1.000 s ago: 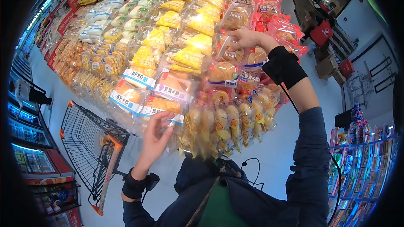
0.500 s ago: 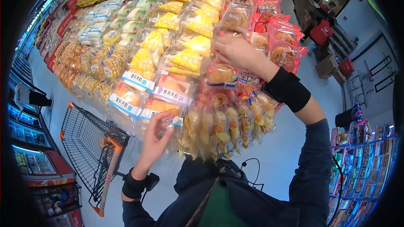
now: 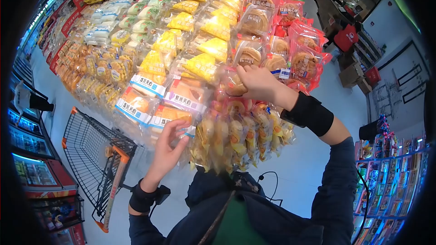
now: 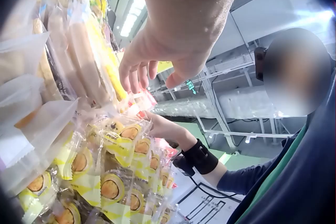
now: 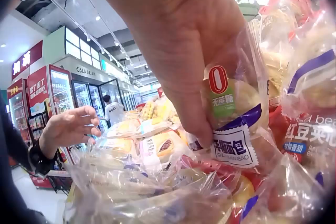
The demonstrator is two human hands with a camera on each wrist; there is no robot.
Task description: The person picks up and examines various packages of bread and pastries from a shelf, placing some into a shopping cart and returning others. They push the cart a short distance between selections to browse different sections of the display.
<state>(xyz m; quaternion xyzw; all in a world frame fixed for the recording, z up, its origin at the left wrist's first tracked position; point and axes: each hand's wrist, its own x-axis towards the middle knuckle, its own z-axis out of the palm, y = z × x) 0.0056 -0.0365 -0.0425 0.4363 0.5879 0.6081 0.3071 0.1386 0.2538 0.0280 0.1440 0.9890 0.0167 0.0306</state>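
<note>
My right hand (image 3: 265,84) is at the near right part of the bread display. In the right wrist view its thumb and fingers (image 5: 191,121) grip a clear-wrapped round bun (image 5: 236,103) with a green patch and a purple band; the fingers behind the wrapper are hidden. My left hand (image 3: 167,154) has relaxed, loosely bent fingers and holds nothing, close to the front edge beside a packaged bread with a blue-and-white label (image 3: 165,120). In the left wrist view that hand (image 4: 170,45) hangs above yellow-printed packets (image 4: 113,187).
Yellow-wrapped packs (image 3: 200,66) fill the middle of the display, red-wrapped buns (image 3: 305,63) its right side. A wire shopping cart (image 3: 88,149) stands at the left on the floor. Drink coolers (image 5: 63,85) and a person in white (image 5: 113,109) are farther off.
My right hand has moved from the upper buns down toward the display's near edge, where it now grips a wrapped bun. My left hand has barely moved.
</note>
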